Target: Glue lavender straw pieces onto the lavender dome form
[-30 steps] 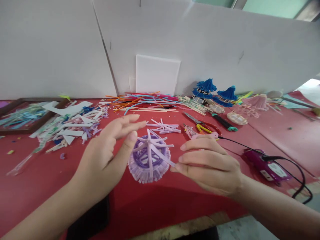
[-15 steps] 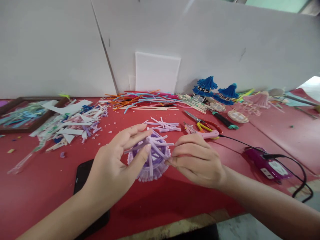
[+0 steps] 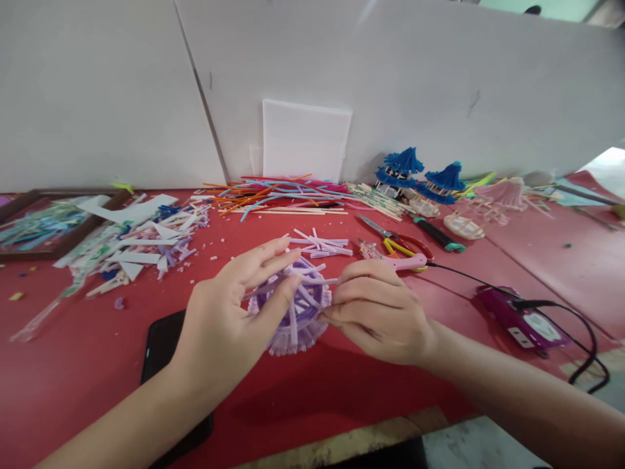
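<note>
From where I stand, much of the purple model (image 3: 299, 340) is hidden: the left hand (image 3: 222, 316) covers its left side and most of its peak. It sits on the table in front of the person, a round piece with a pale fringe and lilac strips spreading over the top. The left thumb and fingers frame that peak, but I can't tell whether they grip it. The right hand (image 3: 378, 309) has its fingertips pinched on the lower end of a lilac strip (image 3: 309, 297), and the very tip is lost under them. The two hands are apart, on either side of the model.

The left arm lies across a dark phone (image 3: 161, 345), hiding much of it. A brown frame (image 3: 29, 255) is cut off at the left edge, and the front tip of the pink corded tool (image 3: 409, 262) is hard to make out among the pliers and scissors. At the far right, things blur together.

The table (image 3: 273, 404) is a red surface with a worn, pale front edge, scattered with tiny scraps. White panels (image 3: 415, 78) stand behind it, with a white sheet (image 3: 306, 140) leaning against them. Light, marbled floor (image 3: 469, 446) shows below, and a strip of green wall above.
</note>
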The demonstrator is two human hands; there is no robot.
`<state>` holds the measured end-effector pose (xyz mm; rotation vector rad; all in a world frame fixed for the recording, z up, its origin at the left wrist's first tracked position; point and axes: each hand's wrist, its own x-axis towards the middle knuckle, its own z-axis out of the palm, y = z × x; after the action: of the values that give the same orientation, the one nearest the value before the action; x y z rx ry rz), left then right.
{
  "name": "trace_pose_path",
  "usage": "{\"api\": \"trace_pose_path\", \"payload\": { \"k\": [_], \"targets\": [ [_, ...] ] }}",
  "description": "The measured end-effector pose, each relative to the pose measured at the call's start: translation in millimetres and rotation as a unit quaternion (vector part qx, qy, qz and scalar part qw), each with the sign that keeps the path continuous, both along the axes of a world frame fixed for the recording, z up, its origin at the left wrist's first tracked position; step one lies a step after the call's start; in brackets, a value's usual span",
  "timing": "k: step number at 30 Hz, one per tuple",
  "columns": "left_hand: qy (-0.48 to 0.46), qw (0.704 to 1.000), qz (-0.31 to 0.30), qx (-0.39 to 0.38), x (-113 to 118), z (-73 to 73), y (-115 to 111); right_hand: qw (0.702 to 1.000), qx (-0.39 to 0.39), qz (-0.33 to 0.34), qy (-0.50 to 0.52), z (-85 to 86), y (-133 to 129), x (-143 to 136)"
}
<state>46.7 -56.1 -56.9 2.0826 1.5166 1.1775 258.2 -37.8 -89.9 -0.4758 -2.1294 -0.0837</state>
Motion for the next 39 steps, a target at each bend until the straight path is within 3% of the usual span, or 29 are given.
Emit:
{"api": "trace_pose_path", "payload": {
  "k": [33,39],
  "targets": [
    [0.010,0.999,-0.021,-0.043,0.4,4.6,5.1,0.999,-0.015,0.017,-0.024,2.8,3.5,1.1],
    [0.008,0.996,-0.087,0.029,-6.2,3.3,10.8,0.999,-0.016,0.027,-0.023,1.1,4.9,1.2]
  ]
}}
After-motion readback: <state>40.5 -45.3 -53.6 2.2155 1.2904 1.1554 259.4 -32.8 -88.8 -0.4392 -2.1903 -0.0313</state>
